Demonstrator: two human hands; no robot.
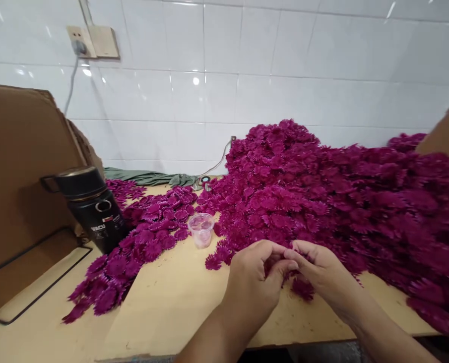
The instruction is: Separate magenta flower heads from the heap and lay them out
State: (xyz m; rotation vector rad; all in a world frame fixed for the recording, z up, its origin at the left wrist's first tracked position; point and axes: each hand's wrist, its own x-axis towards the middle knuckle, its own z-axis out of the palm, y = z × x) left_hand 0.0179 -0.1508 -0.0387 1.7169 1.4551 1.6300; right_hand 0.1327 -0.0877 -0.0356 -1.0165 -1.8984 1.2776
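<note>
Here, left hand [256,269] and right hand [317,259] meet fingertip-close above worktop [179,302]; can't tell whether either grip holds the magenta flower [303,289] just beneath. Overly hard pinch might crush it.

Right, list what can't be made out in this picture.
What, if anything, the left hand and right hand hold: head view, hidden by the hands themselves.
Contents of the clear cup: head view, too small and blurred.
Finer lettering on the black bottle: head view, too small.
Full shape of the cardboard on the right: head view, cut off by the right edge.
</note>
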